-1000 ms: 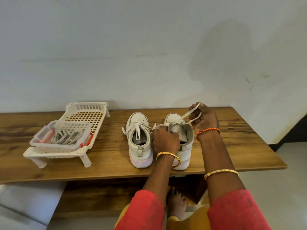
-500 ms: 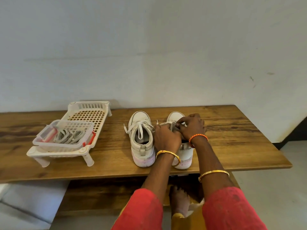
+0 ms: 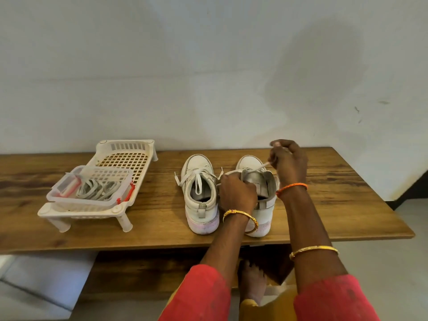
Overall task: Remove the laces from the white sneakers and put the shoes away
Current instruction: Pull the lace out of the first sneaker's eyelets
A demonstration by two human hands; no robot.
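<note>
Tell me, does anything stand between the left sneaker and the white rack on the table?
Nothing visible does. Bare table lies between the left sneaker and the white rack. A clear box of laces already sits on the rack's near end.

A single head-worn view looks forward and steeply down from above the counter's point(image 3: 347, 193) near edge, facing the wall point(image 3: 208, 66) behind its far edge. It sits close: both forearms reach in from the bottom, and the counter's right end shows.
</note>
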